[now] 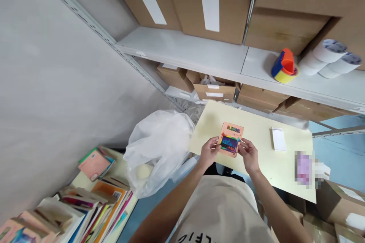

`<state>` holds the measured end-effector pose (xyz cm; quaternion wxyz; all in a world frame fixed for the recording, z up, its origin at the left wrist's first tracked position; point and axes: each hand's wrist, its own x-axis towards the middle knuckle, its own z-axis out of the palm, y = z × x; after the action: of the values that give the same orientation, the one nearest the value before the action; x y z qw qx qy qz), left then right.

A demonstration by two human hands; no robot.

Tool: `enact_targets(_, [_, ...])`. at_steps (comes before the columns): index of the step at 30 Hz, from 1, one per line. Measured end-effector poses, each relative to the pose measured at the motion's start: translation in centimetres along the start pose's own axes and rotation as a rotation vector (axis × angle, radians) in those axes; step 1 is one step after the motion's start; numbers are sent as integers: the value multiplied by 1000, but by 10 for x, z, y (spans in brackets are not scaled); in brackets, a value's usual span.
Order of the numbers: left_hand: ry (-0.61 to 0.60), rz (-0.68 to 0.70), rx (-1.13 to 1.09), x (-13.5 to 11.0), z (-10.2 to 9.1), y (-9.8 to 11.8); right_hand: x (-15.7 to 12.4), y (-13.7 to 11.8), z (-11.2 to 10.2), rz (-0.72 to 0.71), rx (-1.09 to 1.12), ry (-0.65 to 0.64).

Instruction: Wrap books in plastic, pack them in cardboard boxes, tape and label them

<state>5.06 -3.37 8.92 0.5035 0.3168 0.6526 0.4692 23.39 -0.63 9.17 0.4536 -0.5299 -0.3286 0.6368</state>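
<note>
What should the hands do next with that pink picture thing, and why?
Perhaps lower the pink item flat onto the pale table: the left hand and right hand hold its opposite sides, its picture faces up, and the table seems to be right underneath.

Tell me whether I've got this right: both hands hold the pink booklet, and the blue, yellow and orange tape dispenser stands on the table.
Not quite: the head view shows the tape dispenser on the shelf, beside the white rolls, not on the table. The left hand and right hand do both hold the pink booklet.
</note>
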Motion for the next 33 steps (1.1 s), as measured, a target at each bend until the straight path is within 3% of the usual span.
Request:
enact_targets(6, [18,-53,133,58,-34,-38,50,54,45,69,-122,48])
enact_targets(13, [9,-33,403,131,-59,-74,108,111,81,179,-312,-29])
enact_targets(16, [-7,-43,513,147,-63,-87,119,131,89,174,-410,-47])
enact_targets(19, [33,-26,597,150,-65,-98,118,149,91,148,-501,27])
enact_targets(25, [47,52,559,151,-68,-109,109,166,95,69,-562,99])
enact_targets(33, [74,244,545,204,-62,-104,161,156,113,-42,-597,84])
